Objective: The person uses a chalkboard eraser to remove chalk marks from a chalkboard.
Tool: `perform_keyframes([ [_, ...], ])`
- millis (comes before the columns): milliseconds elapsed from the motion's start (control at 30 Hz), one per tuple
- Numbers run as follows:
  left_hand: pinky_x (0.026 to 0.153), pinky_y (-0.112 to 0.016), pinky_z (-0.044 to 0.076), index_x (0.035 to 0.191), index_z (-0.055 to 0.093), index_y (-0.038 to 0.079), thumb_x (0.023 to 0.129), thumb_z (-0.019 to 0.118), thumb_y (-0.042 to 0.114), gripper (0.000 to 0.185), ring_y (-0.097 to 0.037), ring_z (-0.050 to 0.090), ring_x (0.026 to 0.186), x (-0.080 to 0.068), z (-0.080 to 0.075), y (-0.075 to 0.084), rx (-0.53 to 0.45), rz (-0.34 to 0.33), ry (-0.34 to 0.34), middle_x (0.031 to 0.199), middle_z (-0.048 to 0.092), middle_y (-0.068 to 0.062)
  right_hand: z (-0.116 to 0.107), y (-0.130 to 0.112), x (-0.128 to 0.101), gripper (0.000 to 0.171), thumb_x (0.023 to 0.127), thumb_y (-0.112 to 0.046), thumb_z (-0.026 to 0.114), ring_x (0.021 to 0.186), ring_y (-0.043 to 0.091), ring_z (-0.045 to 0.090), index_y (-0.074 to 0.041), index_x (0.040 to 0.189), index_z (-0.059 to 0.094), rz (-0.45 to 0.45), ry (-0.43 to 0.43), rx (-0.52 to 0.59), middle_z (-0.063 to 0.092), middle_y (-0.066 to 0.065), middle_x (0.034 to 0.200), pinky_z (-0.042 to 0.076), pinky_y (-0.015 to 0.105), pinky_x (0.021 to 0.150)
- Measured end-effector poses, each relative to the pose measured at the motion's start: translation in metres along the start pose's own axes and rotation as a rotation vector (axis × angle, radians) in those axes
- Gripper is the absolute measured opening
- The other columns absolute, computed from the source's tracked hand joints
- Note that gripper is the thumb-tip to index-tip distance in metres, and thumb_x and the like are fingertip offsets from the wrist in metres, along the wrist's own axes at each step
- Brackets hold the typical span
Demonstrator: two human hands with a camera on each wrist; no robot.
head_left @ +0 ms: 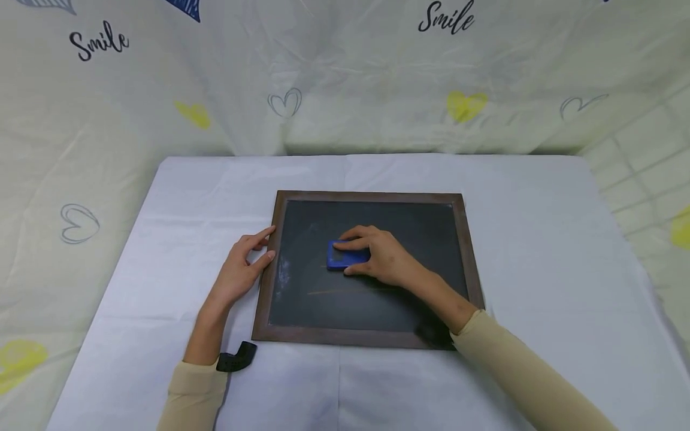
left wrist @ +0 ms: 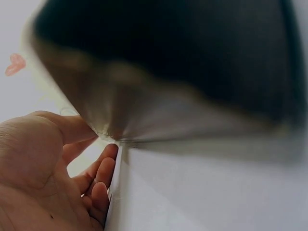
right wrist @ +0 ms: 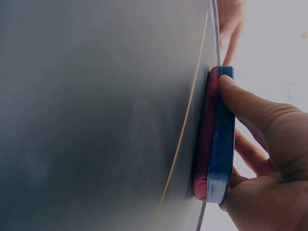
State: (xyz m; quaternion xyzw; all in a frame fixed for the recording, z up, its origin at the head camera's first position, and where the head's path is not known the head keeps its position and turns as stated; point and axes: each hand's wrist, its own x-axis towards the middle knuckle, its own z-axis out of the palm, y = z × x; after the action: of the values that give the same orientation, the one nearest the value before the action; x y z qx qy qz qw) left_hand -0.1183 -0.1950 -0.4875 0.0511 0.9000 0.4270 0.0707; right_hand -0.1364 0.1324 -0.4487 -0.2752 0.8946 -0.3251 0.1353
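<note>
A framed chalkboard (head_left: 334,212) lies on the white-covered table. My right hand (head_left: 390,260) grips a blue chalkboard eraser (head_left: 336,260) by its long sides, over the middle of the board. In the right wrist view, the red felt side of the eraser (right wrist: 207,139) faces the dark surface, with the thumb on the blue back. An orange chalk line (head_left: 323,292) runs just below the eraser, partly hidden by the right arm. At the board's left edge, my left hand (head_left: 239,269) touches the wooden frame with thumb and fingertips, its fingers fairly straight.
Faint white chalk smears (head_left: 283,275) mark the board's left part. A black strap-like piece (head_left: 237,357) sits at the left wrist. The table cloth (head_left: 539,257) extends around the board, and a printed curtain (head_left: 366,72) hangs behind the table's far edge.
</note>
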Motion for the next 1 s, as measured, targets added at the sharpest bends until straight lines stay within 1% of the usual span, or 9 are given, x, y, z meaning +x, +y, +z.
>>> perform_keyframes([
  [267, 0.087, -0.036, 0.037, 0.157, 0.048, 0.018, 0.105, 0.063, 0.017, 0.054, -0.035, 0.051, 0.127, 0.002, 0.000, 0.001, 0.006, 0.002, 0.006, 0.134, 0.058, -0.020, 0.010, -0.012, 0.013, 0.057, 0.087, -0.027, 0.086, 0.139, 0.034, 0.053, -0.021, 0.141, 0.067, -0.009, -0.023, -0.005, 0.059, 0.006, 0.149, 0.049, 0.050, 0.109],
  [467, 0.088, -0.039, 0.038, 0.157, 0.048, 0.018, 0.105, 0.063, 0.017, 0.054, -0.037, 0.050, 0.127, 0.001, 0.000, 0.002, -0.004, -0.002, 0.000, 0.134, 0.057, -0.021, 0.017, -0.022, 0.021, 0.056, 0.088, -0.027, 0.085, 0.138, 0.032, 0.054, -0.020, 0.141, 0.067, -0.023, -0.028, -0.019, 0.060, 0.006, 0.148, 0.050, 0.049, 0.110],
  [667, 0.096, -0.047, 0.038, 0.158, 0.047, 0.017, 0.106, 0.062, 0.019, 0.054, -0.038, 0.049, 0.128, 0.000, 0.000, 0.000, 0.002, 0.012, -0.008, 0.135, 0.057, -0.022, 0.019, -0.027, 0.022, 0.056, 0.089, -0.027, 0.084, 0.136, 0.030, 0.054, -0.022, 0.142, 0.066, -0.003, -0.040, -0.045, 0.059, 0.004, 0.148, 0.048, 0.049, 0.111],
  [767, 0.098, -0.049, 0.038, 0.158, 0.047, 0.018, 0.106, 0.062, 0.020, 0.054, -0.039, 0.049, 0.129, 0.000, 0.000, -0.001, 0.005, 0.017, -0.011, 0.135, 0.056, -0.022, 0.019, -0.027, 0.022, 0.056, 0.089, -0.028, 0.083, 0.135, 0.029, 0.054, -0.022, 0.142, 0.066, -0.003, -0.042, -0.061, 0.060, 0.003, 0.148, 0.047, 0.049, 0.111],
  [867, 0.097, -0.049, 0.038, 0.158, 0.047, 0.018, 0.106, 0.062, 0.020, 0.054, -0.038, 0.049, 0.129, 0.000, 0.001, -0.001, 0.001, 0.014, -0.010, 0.137, 0.056, -0.021, 0.017, -0.028, 0.021, 0.056, 0.090, -0.027, 0.083, 0.135, 0.029, 0.054, -0.022, 0.143, 0.065, -0.013, -0.050, -0.078, 0.060, 0.004, 0.148, 0.047, 0.048, 0.111],
  [1000, 0.095, -0.045, 0.038, 0.158, 0.047, 0.017, 0.105, 0.062, 0.018, 0.055, -0.037, 0.050, 0.128, 0.001, 0.002, 0.000, -0.002, 0.014, -0.007, 0.137, 0.056, -0.021, 0.011, -0.027, 0.018, 0.057, 0.091, -0.026, 0.081, 0.137, 0.029, 0.053, -0.021, 0.145, 0.063, -0.014, -0.075, -0.089, 0.058, 0.005, 0.149, 0.048, 0.048, 0.111],
])
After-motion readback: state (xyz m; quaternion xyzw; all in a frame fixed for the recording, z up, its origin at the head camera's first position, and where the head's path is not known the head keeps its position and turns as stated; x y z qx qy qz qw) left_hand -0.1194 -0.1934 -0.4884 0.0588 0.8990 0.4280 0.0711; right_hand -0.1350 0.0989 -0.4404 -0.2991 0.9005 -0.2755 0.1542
